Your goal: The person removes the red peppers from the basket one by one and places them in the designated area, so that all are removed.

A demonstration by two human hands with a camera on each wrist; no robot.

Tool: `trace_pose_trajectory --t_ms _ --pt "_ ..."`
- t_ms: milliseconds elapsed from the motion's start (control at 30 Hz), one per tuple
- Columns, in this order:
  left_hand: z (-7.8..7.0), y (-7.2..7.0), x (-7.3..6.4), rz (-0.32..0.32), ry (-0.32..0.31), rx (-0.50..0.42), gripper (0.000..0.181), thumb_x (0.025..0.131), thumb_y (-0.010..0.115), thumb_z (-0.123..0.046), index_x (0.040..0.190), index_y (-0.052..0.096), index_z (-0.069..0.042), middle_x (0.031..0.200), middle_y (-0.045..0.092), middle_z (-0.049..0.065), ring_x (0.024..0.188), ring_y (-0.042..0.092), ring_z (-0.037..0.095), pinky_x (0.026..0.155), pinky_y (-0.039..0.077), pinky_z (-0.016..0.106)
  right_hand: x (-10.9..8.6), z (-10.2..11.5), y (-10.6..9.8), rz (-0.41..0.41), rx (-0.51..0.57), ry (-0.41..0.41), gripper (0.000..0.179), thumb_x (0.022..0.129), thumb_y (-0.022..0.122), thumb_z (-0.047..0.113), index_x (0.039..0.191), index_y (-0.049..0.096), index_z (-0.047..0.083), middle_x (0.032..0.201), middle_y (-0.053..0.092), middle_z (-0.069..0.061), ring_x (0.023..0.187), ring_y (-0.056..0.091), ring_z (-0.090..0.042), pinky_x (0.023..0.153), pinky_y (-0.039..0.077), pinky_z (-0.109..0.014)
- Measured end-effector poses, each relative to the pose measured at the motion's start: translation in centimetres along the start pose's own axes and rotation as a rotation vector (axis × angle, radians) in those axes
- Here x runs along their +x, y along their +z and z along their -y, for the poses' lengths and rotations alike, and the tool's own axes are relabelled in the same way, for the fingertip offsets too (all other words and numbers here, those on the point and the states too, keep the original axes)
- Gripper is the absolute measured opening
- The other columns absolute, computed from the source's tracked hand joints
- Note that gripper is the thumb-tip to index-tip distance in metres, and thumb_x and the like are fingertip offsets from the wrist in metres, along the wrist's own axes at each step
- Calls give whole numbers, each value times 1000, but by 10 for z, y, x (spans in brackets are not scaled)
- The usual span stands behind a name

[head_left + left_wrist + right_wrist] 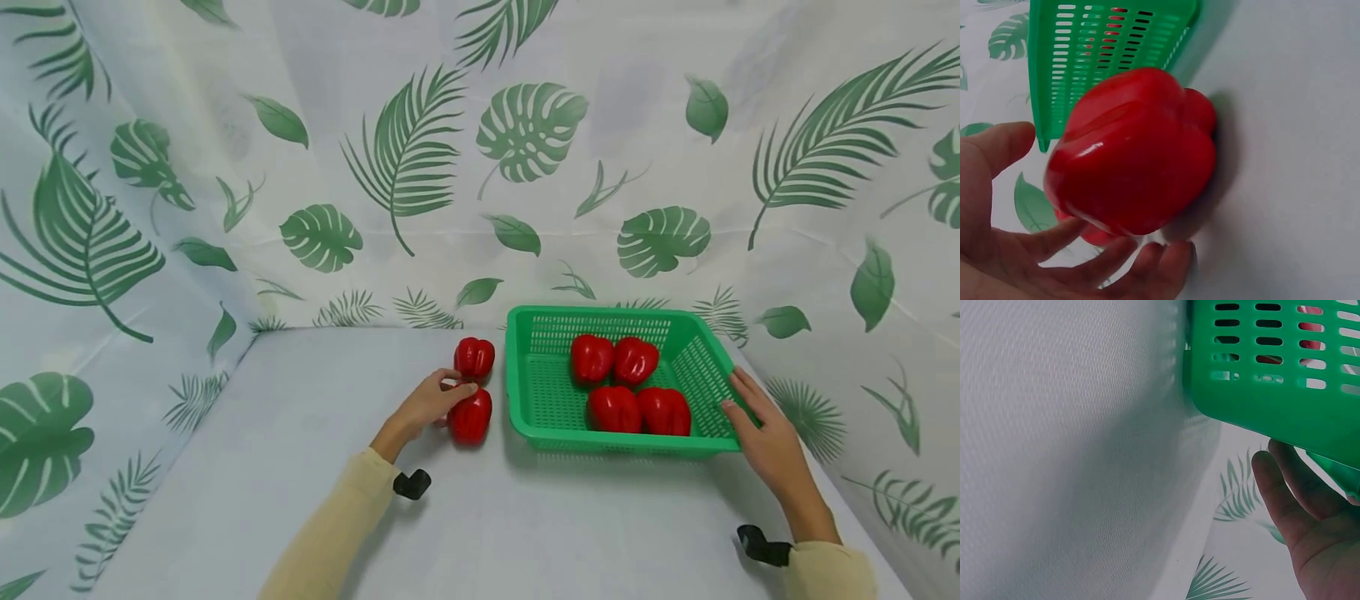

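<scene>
Left of the basket, my left hand (429, 402) is spread around the nearer red bell pepper (470, 417), which sits on the table. In the left wrist view a gap shows between the thumb (1013, 147) and this pepper (1135, 153), while the fingers reach along its other side. Just behind it lies another red bell pepper (474, 358). My right hand (772, 442) is at the right side of the green plastic basket (555, 442), with extended fingertips right at its rim (1335, 447). Several red bell peppers (636, 362) lie inside the basket.
The white table (247, 467) runs under everything. A leaf-printed cloth (420, 167) stands behind it and along both sides, near the basket's back and right. Both wrists wear a small black device (412, 484).
</scene>
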State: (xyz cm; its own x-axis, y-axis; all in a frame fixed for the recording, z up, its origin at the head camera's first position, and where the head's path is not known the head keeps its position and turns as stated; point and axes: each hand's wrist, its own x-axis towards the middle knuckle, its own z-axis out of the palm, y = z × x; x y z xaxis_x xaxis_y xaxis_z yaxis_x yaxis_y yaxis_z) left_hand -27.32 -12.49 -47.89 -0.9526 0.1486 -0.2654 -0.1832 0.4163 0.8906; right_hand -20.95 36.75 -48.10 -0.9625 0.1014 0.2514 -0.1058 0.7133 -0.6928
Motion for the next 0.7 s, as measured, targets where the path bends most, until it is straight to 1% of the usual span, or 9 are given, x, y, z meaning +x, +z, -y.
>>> trace_pose_trajectory --t_ms 67,167,267,333,367,433,500,600,700 --pt "-3 0 1 -39 0 -10 66 102 68 -43 154 50 -6 139 59 19 116 60 34 88 60 47 0 0 -1 -3 -3 -3 60 117 43 27 167 27 -2 175 20 -22 156 15 -56 114 18 -82" --pt "-9 1 2 -139 10 -30 69 103 65 -44 157 46 -6 146 55 22 126 57 38 100 56 55 0 0 -2 -9 -8 -10 60 117 43 27 166 27 -2 175 20 -22 156 15 -56 115 17 -82" --pt "-18 0 2 -251 57 -79 66 105 61 -39 158 45 -4 154 50 26 136 52 43 109 48 62 0 1 -1 -11 -6 -7 60 117 44 27 166 27 -2 174 21 -22 156 16 -56 115 17 -82" --pt "-26 -2 2 -298 99 -109 67 105 59 -38 160 42 -4 159 45 26 143 47 45 114 43 64 0 1 0 -13 -4 -5 60 117 44 28 166 27 -3 174 21 -22 157 16 -56 116 17 -81" --pt "-30 -2 2 -306 116 -124 69 104 58 -38 162 40 -5 162 42 26 146 44 45 116 40 65 0 1 1 -14 -2 -5 60 117 44 28 166 27 -3 174 20 -22 157 16 -56 116 17 -81" --pt "-39 -4 2 -294 142 -158 75 104 57 -39 168 31 -9 168 35 21 153 35 43 120 34 67 -1 1 1 -14 0 -5 60 117 44 27 166 27 -3 174 20 -23 157 15 -56 116 17 -81" --pt "-48 -5 3 -261 148 -185 81 105 57 -43 172 23 -14 173 28 16 158 27 40 123 27 67 -2 0 1 -14 3 -3 60 117 44 27 166 27 -3 174 20 -23 157 15 -56 116 16 -81" --pt "-62 -6 4 -191 158 -255 84 106 56 -47 174 15 -19 177 20 12 161 19 37 125 21 66 -3 0 2 -14 6 -1 60 116 44 26 166 28 -3 174 21 -24 157 15 -56 115 17 -82" --pt "-76 -6 4 -112 164 -343 84 107 56 -48 174 13 -21 178 17 12 162 16 37 126 19 65 -2 0 3 -17 3 1 60 116 44 26 166 28 -3 174 21 -24 157 16 -55 115 18 -82"
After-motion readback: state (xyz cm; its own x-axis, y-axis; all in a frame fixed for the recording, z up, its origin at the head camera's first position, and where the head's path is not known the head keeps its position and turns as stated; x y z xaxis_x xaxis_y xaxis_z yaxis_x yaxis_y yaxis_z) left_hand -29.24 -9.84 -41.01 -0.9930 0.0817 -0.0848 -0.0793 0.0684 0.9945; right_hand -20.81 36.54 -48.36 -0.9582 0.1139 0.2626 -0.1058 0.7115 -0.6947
